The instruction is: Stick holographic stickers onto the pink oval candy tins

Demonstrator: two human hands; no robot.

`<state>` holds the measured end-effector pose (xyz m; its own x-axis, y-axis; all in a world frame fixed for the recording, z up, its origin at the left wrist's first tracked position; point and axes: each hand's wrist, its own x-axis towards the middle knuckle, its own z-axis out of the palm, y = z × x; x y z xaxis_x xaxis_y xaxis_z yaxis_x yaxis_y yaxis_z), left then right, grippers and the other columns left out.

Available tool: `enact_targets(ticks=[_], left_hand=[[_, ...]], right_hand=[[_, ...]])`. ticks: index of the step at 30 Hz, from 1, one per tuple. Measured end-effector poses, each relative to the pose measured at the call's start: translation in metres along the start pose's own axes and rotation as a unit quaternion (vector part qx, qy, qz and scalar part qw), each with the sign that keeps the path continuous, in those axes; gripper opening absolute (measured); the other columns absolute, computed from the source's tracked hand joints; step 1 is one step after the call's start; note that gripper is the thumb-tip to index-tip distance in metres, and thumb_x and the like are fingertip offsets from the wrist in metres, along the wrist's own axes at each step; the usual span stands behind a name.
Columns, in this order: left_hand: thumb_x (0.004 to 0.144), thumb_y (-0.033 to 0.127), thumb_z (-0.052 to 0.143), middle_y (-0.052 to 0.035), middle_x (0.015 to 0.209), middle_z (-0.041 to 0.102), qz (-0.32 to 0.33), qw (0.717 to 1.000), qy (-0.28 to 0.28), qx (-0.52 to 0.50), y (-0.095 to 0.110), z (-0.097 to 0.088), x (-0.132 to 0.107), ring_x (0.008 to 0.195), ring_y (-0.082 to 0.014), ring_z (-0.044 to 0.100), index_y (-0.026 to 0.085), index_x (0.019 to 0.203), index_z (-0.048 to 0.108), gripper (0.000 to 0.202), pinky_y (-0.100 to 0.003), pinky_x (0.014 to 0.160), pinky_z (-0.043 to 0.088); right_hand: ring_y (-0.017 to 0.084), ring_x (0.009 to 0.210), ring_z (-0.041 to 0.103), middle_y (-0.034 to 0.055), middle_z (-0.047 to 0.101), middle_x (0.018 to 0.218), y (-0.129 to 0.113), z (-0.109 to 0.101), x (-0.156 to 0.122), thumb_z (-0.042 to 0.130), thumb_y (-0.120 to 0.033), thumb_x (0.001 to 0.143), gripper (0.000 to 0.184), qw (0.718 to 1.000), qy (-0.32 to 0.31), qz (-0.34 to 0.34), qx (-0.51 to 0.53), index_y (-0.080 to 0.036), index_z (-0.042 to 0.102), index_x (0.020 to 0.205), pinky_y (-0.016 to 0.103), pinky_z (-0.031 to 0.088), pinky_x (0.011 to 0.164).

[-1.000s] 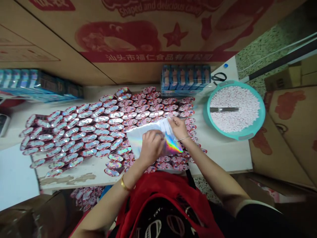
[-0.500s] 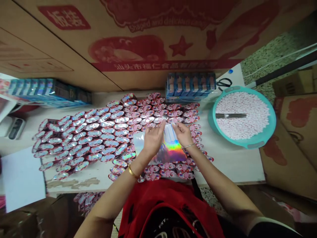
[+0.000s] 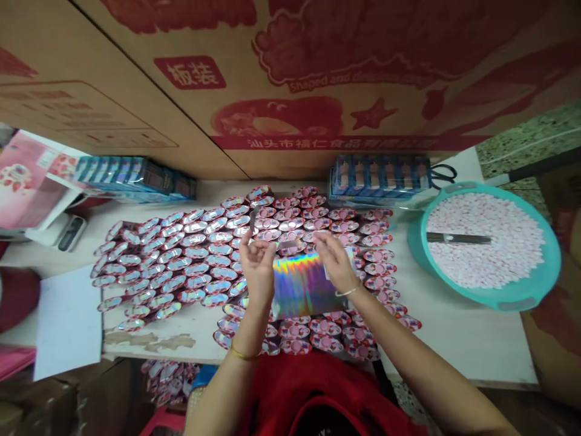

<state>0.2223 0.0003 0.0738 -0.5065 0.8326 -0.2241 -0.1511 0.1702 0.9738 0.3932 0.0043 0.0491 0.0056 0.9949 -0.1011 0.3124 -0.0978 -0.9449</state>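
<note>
My left hand (image 3: 258,263) is raised over the packs, thumb and fingers bent together. A thin dark strip (image 3: 253,221) sticks up from its fingertips, and a short greyish strip (image 3: 287,244) shows beside its thumb. My right hand (image 3: 336,261) is at the right edge of a shiny rainbow-coloured holographic sheet (image 3: 299,287), its fingers curled together; whatever they pinch is hidden. The sheet lies over rows of small oval-topped red and pink packs (image 3: 197,266), which stand closely side by side. Some have silvery tops, others pink round centres.
To the right stands a turquoise basin (image 3: 415,239) full of small white pieces, with a bundle of dark sticks (image 3: 458,238) on top. Blue boxed packs (image 3: 381,178) and another blue stack (image 3: 136,175) stand before large cardboard cartons (image 3: 290,121). A white sheet (image 3: 68,327) lies left.
My hands have moved apart, the left lifting away leftwards with the dark strip showing at its fingertips. More of the holographic sheet's rainbow surface shows. The whole view has shifted.
</note>
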Motion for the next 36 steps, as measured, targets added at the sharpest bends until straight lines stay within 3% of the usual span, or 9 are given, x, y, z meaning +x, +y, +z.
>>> enact_targets(ticks=[3, 7, 11, 14, 17, 21, 28, 33, 36], left_hand=[[0.069, 0.028, 0.078, 0.0054, 0.076, 0.054, -0.016, 0.999, 0.023, -0.021, -0.003, -0.006, 0.022, 0.06, -0.0058, 0.051, 0.021, 0.122, 0.047, 0.062, -0.019, 0.059, 0.041], [0.067, 0.025, 0.079, 0.0053, 0.077, 0.056, -0.029, 0.999, 0.038, -0.008, -0.017, -0.019, 0.048, 0.059, -0.0046, 0.051, 0.019, 0.121, 0.048, 0.062, -0.019, 0.06, 0.042], [0.066, 0.024, 0.078, 0.0056, 0.075, 0.056, -0.036, 0.998, 0.053, -0.007, -0.028, -0.029, 0.077, 0.059, -0.0049, 0.051, 0.018, 0.121, 0.049, 0.063, -0.018, 0.06, 0.041], [0.066, 0.024, 0.078, 0.0051, 0.075, 0.056, -0.025, 0.998, 0.048, -0.017, -0.028, -0.03, 0.095, 0.06, -0.0052, 0.051, 0.019, 0.121, 0.05, 0.062, -0.018, 0.06, 0.042], [0.064, 0.024, 0.079, 0.0051, 0.073, 0.056, -0.02, 0.999, 0.037, -0.03, -0.027, -0.029, 0.107, 0.058, -0.0051, 0.049, 0.02, 0.12, 0.052, 0.062, -0.018, 0.058, 0.04], [0.063, 0.023, 0.079, 0.0053, 0.071, 0.055, -0.015, 0.999, 0.04, -0.01, -0.039, -0.026, 0.122, 0.056, -0.0049, 0.047, 0.02, 0.117, 0.054, 0.059, -0.018, 0.055, 0.038], [0.064, 0.021, 0.078, 0.0056, 0.071, 0.055, -0.035, 0.998, 0.028, -0.047, -0.038, -0.023, 0.138, 0.056, -0.0047, 0.047, 0.021, 0.115, 0.056, 0.056, -0.019, 0.056, 0.038], [0.064, 0.02, 0.077, 0.0055, 0.072, 0.056, -0.046, 0.997, 0.008, -0.063, -0.032, -0.023, 0.138, 0.057, -0.0055, 0.048, 0.02, 0.116, 0.055, 0.056, -0.019, 0.058, 0.039], [0.067, 0.02, 0.075, 0.0049, 0.073, 0.056, -0.021, 0.999, 0.019, 0.015, -0.045, -0.024, 0.141, 0.058, -0.0067, 0.049, 0.021, 0.12, 0.053, 0.058, -0.02, 0.057, 0.039]], right_hand=[[0.017, 0.074, 0.056, 0.003, 0.062, 0.079, -0.014, 0.041, 0.023, 0.058, -0.064, 0.081, 0.045, 0.986, -0.061, 0.076, 0.137, -0.02, 0.063, 0.09, 0.029, 0.048, 0.069], [0.012, 0.059, 0.046, -0.0021, 0.052, 0.065, -0.01, 0.078, 0.047, 0.063, -0.06, 0.077, 0.041, 0.976, -0.065, 0.103, 0.183, -0.02, 0.056, 0.072, 0.025, 0.042, 0.059], [0.012, 0.063, 0.047, -0.0014, 0.053, 0.069, 0.0, 0.099, 0.07, 0.06, -0.056, 0.081, 0.036, 0.985, -0.019, 0.079, 0.151, -0.02, 0.058, 0.079, 0.025, 0.042, 0.062], [0.016, 0.079, 0.054, 0.0035, 0.061, 0.084, 0.007, 0.11, 0.086, 0.059, -0.058, 0.081, 0.038, 0.991, 0.045, 0.062, 0.109, -0.02, 0.062, 0.088, 0.027, 0.044, 0.071], [0.016, 0.076, 0.054, 0.0027, 0.062, 0.08, 0.016, 0.122, 0.094, 0.059, -0.058, 0.081, 0.038, 0.989, -0.014, 0.089, 0.121, -0.02, 0.062, 0.081, 0.026, 0.043, 0.068], [0.012, 0.06, 0.044, -0.0025, 0.053, 0.066, 0.027, 0.135, 0.1, 0.06, -0.05, 0.081, 0.03, 0.987, -0.029, 0.105, 0.116, -0.021, 0.056, 0.074, 0.024, 0.038, 0.058], [0.02, 0.09, 0.054, 0.0055, 0.063, 0.09, 0.023, 0.135, 0.116, 0.055, -0.049, 0.087, 0.029, 0.996, 0.069, -0.004, -0.05, -0.022, 0.063, 0.086, 0.035, 0.041, 0.088], [0.017, 0.081, 0.054, 0.0022, 0.061, 0.081, 0.017, 0.134, 0.116, 0.053, -0.048, 0.089, 0.032, 1.0, -0.012, 0.007, 0.001, -0.021, 0.059, 0.073, 0.031, 0.041, 0.079], [0.018, 0.082, 0.053, 0.0021, 0.06, 0.08, 0.018, 0.136, 0.117, 0.053, -0.039, 0.09, 0.026, 0.997, -0.002, -0.021, -0.071, -0.021, 0.057, 0.072, 0.031, 0.038, 0.08]])
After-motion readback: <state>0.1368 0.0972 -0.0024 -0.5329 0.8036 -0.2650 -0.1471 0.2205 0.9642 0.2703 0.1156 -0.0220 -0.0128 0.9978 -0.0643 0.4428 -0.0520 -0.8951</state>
